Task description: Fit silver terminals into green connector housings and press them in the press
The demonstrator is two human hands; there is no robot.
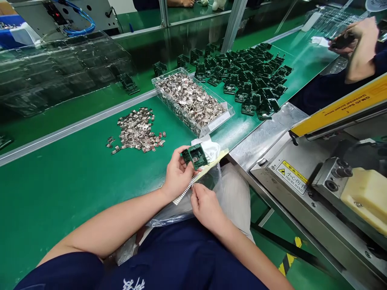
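Observation:
My left hand (pixel 179 174) is closed around a dark green plastic housing (pixel 196 155), its square recess turned up towards me. A small metal piece shows inside that recess. Below it slants a comb-like metal strip (pixel 185 192), passing between my two hands. My right hand (pixel 208 206) sits just beneath, thumb and fingers pinched beside the strip; what they grip is too small to make out. Behind the housing lie a white cloth (pixel 210 148) and a yellowish sheet (pixel 208 168). A clear plastic bag (pixel 169 215) is spread over my lap.
Loose small metal parts (pixel 137 131) lie on the green bench (pixel 75 193). A clear bin (pixel 222 123) holds many more. Similar green housings (pixel 248 72) are heaped behind it. A metal machine (pixel 287 177) stands right; a co-worker's hand (pixel 347 40) works at far right.

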